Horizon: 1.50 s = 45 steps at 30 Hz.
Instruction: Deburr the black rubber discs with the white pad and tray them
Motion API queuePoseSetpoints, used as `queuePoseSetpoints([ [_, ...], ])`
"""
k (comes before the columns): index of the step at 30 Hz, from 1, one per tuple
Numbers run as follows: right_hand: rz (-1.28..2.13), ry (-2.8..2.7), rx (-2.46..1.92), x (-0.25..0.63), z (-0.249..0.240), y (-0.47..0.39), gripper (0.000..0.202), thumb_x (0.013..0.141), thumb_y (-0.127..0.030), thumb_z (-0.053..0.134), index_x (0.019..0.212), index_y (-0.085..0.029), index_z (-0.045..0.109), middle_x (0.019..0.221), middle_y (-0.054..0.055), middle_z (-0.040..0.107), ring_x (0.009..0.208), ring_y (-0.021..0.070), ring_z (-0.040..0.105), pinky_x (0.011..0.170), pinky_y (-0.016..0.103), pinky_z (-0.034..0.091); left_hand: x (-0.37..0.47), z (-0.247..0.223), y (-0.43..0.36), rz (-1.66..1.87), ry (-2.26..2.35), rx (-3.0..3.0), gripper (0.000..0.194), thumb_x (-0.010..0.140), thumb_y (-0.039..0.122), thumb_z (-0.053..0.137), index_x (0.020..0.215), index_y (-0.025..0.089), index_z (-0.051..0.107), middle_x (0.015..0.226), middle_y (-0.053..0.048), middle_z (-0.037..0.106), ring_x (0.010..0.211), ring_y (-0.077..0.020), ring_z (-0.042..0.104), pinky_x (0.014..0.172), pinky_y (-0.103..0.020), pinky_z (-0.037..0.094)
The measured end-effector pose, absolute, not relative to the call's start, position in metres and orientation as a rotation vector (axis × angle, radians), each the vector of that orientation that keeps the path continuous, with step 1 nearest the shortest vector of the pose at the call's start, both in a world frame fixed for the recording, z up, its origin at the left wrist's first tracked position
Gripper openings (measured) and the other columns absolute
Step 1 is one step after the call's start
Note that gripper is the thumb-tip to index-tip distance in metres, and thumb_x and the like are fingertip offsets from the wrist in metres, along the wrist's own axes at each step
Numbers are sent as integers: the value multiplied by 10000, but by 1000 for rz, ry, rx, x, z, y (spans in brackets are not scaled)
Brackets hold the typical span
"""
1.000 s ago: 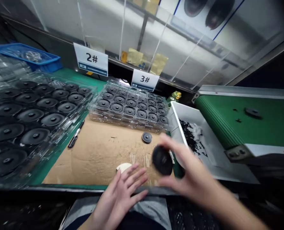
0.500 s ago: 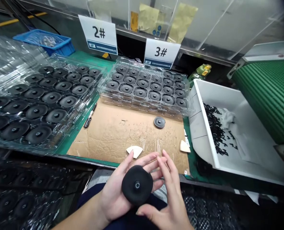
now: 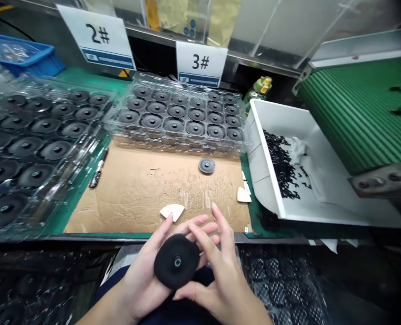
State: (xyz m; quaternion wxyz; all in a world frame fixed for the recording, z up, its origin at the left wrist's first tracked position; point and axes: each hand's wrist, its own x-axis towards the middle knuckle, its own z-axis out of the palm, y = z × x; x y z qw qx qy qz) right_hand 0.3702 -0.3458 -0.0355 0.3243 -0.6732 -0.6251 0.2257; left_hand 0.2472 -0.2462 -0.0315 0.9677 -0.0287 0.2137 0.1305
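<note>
A round black disc with a small ringed hub at its centre lies face up in the palm of my left hand, whose thumb runs along its upper left side. My right hand is beside the disc, fingers apart. Its thumb reaches the disc's lower right edge, and its fingers overlap the fingertips of my left hand. Another such disc sits on the cardboard sheet. A cream wedge-shaped piece lies just beyond my left thumb.
Clear trays of black discs stand at the back and left. A marker lies on the cardboard's left edge, a second wedge at its right. Further right are a white bin with small black parts and a green ribbed belt.
The whole view has swung, so the bench sits further left in the picture. My right fingers have shifted slightly about the disc, which stays in my left palm.
</note>
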Motion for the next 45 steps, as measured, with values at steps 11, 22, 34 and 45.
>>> queuePoseSetpoints([
  [11, 998, -1976, -1523, 396, -28, -339, 685, 836, -465, 607, 1390, -271, 254, 1306, 20, 473, 1282, 206, 273, 1110, 446, 76, 251, -56, -265, 57, 690, -198, 295, 911, 297, 440, 993, 92, 634, 960, -131, 667, 918, -222, 631, 866, -358, 465],
  [22, 180, -871, -2318, 426, -81, -389, 474, 773, -473, 573, 1174, -222, 545, 1028, 78, 422, 978, 247, 499, 894, 386, 441, 243, -67, -261, -26, 558, -240, 411, 930, 351, 373, 1242, 101, 469, 1207, -174, 563, 1103, -312, 531, 943, -570, 340],
  [34, -246, -505, -2641, 499, -139, -384, 577, 793, -494, 487, 1158, -47, 488, 1086, 226, 391, 1076, 388, 427, 926, 480, 389, 230, -78, -262, 15, 659, -248, 192, 891, 173, 472, 992, 87, 611, 980, -113, 677, 875, -218, 646, 816, -395, 476],
  [45, -348, -610, -2575, 504, -148, -384, 708, 798, -602, 456, 1177, -4, 471, 1113, 260, 462, 1124, 380, 419, 967, 477, 363, 226, -91, -259, 52, 727, -274, 125, 857, 114, 509, 948, 87, 589, 816, -89, 685, 692, -184, 666, 635, -283, 533],
])
